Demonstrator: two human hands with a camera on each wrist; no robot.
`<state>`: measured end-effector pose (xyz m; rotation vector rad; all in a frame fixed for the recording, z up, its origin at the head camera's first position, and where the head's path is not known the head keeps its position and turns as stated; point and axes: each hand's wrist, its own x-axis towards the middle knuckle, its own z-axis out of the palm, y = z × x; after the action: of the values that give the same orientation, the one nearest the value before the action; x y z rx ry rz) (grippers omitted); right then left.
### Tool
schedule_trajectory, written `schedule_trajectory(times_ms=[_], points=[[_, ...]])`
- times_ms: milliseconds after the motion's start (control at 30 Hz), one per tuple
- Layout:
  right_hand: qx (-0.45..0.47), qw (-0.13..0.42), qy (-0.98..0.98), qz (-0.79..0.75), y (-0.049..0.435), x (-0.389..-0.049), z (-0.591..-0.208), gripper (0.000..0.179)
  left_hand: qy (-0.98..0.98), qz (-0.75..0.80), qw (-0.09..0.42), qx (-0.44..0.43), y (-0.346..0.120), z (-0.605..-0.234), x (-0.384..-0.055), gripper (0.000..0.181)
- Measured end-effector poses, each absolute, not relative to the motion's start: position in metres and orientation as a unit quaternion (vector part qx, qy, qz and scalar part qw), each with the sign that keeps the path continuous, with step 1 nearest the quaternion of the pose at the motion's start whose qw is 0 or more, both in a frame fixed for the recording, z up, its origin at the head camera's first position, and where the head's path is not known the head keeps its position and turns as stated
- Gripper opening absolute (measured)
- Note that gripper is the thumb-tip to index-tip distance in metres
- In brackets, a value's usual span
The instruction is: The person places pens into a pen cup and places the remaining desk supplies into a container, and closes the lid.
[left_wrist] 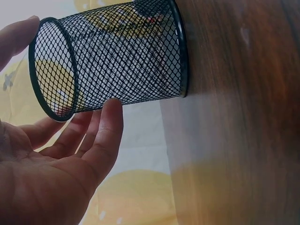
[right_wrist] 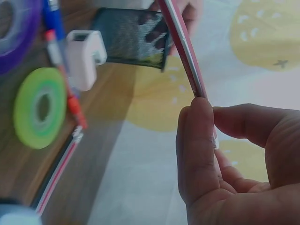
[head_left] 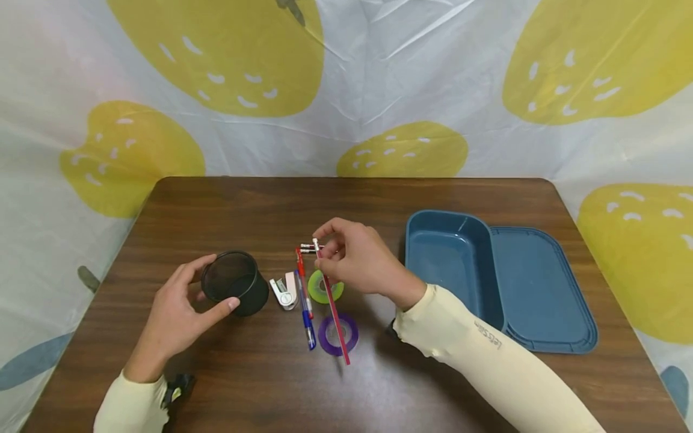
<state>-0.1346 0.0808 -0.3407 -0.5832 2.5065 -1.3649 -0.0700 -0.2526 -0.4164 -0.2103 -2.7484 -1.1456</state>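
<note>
Pencil: long, slim, red w/ pale stripe, wht. end.

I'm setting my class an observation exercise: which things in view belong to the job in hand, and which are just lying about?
In the job, judging by the hands:
mesh cup, held by the left hand
red pencil, held by the right hand

Apparently just lying about:
white stapler
red pen
blue pen
other pencils
green tape roll
purple tape roll
blue box
blue lid
</note>
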Motion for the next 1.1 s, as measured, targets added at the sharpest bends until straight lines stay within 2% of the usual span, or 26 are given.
schedule_trajectory(times_ms=[167,567,833,1100], points=[[-0.204,0.111,0.83,-0.507,0.069,-0.137,-0.328,0.038,-0.916,-0.39,0.07,-0.069,-0.252,-0.416,-0.07,0.082],[-0.195,0.063,0.785,-0.585,0.046,-0.15,-0.312,0.038,-0.914,-0.395,0.059,-0.066,-0.25,-0.416,-0.072,0.085],[-0.209,0.008,0.745,-0.633,0.023,-0.162,-0.303,0.039,-0.912,-0.401,0.056,-0.065,-0.249,-0.417,-0.074,0.085],[-0.22,-0.001,0.695,-0.684,-0.002,-0.173,-0.301,0.041,-0.911,-0.403,0.055,-0.066,-0.247,-0.419,-0.076,0.085]])
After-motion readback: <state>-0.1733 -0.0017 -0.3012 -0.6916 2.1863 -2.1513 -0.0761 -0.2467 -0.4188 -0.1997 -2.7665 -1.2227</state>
